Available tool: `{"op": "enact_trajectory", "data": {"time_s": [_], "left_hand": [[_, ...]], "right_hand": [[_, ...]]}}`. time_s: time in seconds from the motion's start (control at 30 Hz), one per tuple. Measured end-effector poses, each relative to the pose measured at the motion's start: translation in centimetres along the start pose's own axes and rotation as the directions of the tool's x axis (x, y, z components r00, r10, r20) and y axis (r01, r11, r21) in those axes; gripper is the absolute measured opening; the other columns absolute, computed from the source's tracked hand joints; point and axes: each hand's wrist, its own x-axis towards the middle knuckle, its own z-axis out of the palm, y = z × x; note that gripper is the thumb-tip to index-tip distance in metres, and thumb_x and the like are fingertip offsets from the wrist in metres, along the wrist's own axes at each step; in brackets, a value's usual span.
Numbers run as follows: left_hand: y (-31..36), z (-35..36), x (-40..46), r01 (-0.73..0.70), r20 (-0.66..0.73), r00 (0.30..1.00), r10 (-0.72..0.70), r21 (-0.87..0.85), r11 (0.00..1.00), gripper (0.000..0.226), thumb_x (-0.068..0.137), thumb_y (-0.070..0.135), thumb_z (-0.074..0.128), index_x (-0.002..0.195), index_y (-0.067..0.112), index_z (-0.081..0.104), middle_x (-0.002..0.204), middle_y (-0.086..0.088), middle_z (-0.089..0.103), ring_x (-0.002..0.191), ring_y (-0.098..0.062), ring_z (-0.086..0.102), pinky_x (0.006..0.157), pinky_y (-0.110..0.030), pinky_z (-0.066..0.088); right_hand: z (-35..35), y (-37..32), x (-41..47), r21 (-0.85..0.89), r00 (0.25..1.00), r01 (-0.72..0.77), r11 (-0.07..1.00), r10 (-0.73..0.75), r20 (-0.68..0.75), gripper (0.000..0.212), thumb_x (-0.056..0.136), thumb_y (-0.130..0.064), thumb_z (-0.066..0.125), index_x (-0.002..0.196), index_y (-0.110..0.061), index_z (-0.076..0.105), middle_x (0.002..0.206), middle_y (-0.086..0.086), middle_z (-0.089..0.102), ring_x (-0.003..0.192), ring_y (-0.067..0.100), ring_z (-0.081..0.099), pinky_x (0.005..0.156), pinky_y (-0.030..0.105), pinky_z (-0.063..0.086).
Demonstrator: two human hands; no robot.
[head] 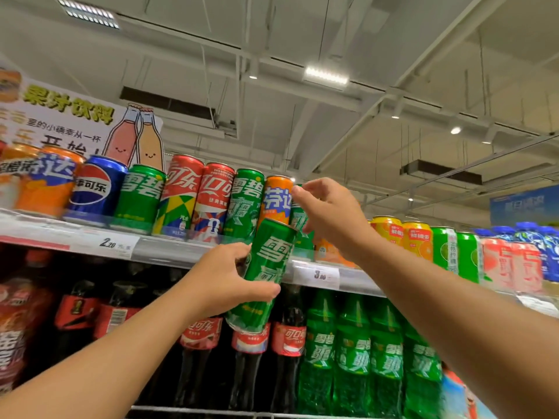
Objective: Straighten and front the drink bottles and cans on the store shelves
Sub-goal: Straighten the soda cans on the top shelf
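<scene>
- Supermarket ceiling overhead, strip lights glowing, and the top shelf (169,252) runs across at eye level with its clear front lip.
- Left hand (223,279) has a tall green can (266,273) wrapped in its grip, thumb across the front, fingers behind, so that grip is closed around the can.
- That can is off the shelf, tilted with its top leaning right, hanging in front of the shelf edge and the price tag (317,275).
- Right hand (332,216) is up above and right of the held can, fingers spread and curled onto another green can (299,220) standing on the shelf; whether it is truly clamped, cannot tell.
- Just left of that right grip stands an orange can (276,199), then a green can (243,205), two red cola cans (195,196), and further left a blue can (96,189).
- Below the left grip, dark cola bottles (287,343) and green bottles (354,352) fill the lower shelf.
</scene>
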Motion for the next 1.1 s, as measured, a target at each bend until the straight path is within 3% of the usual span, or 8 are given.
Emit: {"op": "enact_trajectory", "data": {"time_s": [0.13, 0.23, 0.37, 0.5, 0.57, 0.8, 1.0, 1.1], "left_hand": [[-0.7, 0.3, 0.0, 0.030, -0.045, 0.999, -0.030, -0.004, 1.000, 0.063, 0.055, 0.054, 0.085, 0.111, 0.035, 0.063, 0.115, 0.037, 0.054, 0.108, 0.008, 0.052, 0.080, -0.010, 0.042], [-0.8, 0.2, 0.1, 0.078, -0.046, 0.996, -0.078, -0.019, 0.997, 0.101, 0.048, 0.061, 0.082, 0.136, 0.023, 0.052, 0.138, 0.017, 0.049, 0.123, -0.004, 0.047, 0.101, -0.030, 0.043], [-0.4, 0.0, 0.0, 0.063, -0.019, 0.998, -0.064, -0.045, 0.997, 0.089, 0.047, 0.061, 0.082, 0.126, 0.027, 0.060, 0.126, 0.015, 0.061, 0.116, -0.006, 0.055, 0.097, -0.037, 0.050], [-0.5, 0.3, -0.1, 0.015, 0.005, 1.000, -0.014, -0.051, 0.999, 0.055, 0.055, 0.054, 0.083, 0.105, 0.037, 0.068, 0.102, 0.032, 0.065, 0.094, 0.013, 0.058, 0.072, -0.010, 0.050], [-0.6, 0.4, 0.0, -0.007, 0.006, 1.000, 0.007, -0.030, 1.000, 0.049, 0.057, 0.052, 0.082, 0.101, 0.040, 0.067, 0.099, 0.040, 0.060, 0.090, 0.021, 0.055, 0.065, -0.004, 0.044], [-0.9, 0.5, 0.3, 0.018, -0.017, 1.000, -0.019, -0.032, 0.999, 0.056, 0.053, 0.056, 0.082, 0.104, 0.040, 0.065, 0.101, 0.034, 0.061, 0.093, 0.019, 0.052, 0.069, -0.010, 0.042], [-0.7, 0.4, 0.4, 0.045, 0.010, 0.999, -0.045, -0.065, 0.997, 0.047, 0.050, 0.058, 0.082, 0.093, 0.048, 0.067, 0.097, 0.040, 0.060, 0.092, 0.020, 0.054, 0.066, -0.009, 0.046], [-0.9, 0.4, 0.6, 0.057, -0.004, 0.998, -0.057, -0.042, 0.998, 0.069, 0.046, 0.061, 0.083, 0.109, 0.038, 0.067, 0.111, 0.040, 0.053, 0.107, 0.008, 0.052, 0.080, -0.019, 0.048]], "right_hand": [[0.7, -1.3, 4.7, -0.297, 0.993, 0.113, 0.948, -0.113, 0.017, 0.042, 0.091, -0.025, 0.058, 0.132, -0.015, 0.054, 0.126, 0.004, 0.059, 0.077, 0.021, 0.069, 0.048, 0.031, 0.057], [1.8, -1.9, 6.7, -0.465, 0.989, 0.109, 0.879, -0.051, 0.137, 0.040, 0.090, -0.030, 0.057, 0.127, -0.017, 0.055, 0.100, 0.002, 0.064, 0.072, 0.016, 0.066, 0.042, 0.025, 0.052], [3.0, -1.3, 8.0, -0.604, 0.988, 0.132, 0.786, -0.053, 0.148, 0.030, 0.087, -0.047, 0.061, 0.098, -0.020, 0.057, 0.082, -0.002, 0.065, 0.063, 0.008, 0.060, 0.052, 0.027, 0.047], [2.9, -0.8, 8.2, -0.544, 0.992, 0.126, 0.830, -0.112, 0.059, 0.045, 0.080, -0.058, 0.067, 0.101, -0.024, 0.046, 0.079, -0.010, 0.054, 0.067, 0.004, 0.055, 0.050, 0.026, 0.040], [2.9, -0.6, 7.9, -0.471, 0.995, 0.096, 0.877, -0.080, 0.054, 0.051, 0.077, -0.059, 0.071, 0.102, -0.025, 0.043, 0.080, -0.009, 0.055, 0.067, 0.007, 0.060, 0.051, 0.028, 0.048], [2.7, -0.7, 7.7, -0.310, 0.996, 0.012, 0.951, 0.017, 0.090, 0.070, 0.068, -0.044, 0.084, 0.118, -0.019, 0.042, 0.102, 0.003, 0.058, 0.082, 0.017, 0.065, 0.058, 0.031, 0.055], [2.9, -1.2, 7.5, -0.334, 0.995, 0.019, 0.942, 0.015, 0.100, 0.052, 0.069, -0.043, 0.081, 0.106, -0.020, 0.053, 0.094, 0.000, 0.064, 0.081, 0.015, 0.066, 0.070, 0.037, 0.060], [2.1, -1.2, 6.7, -0.247, 0.995, 0.086, 0.965, -0.071, 0.069, 0.050, 0.070, -0.040, 0.083, 0.105, -0.022, 0.052, 0.097, -0.004, 0.062, 0.082, 0.009, 0.064, 0.066, 0.028, 0.058]]}}
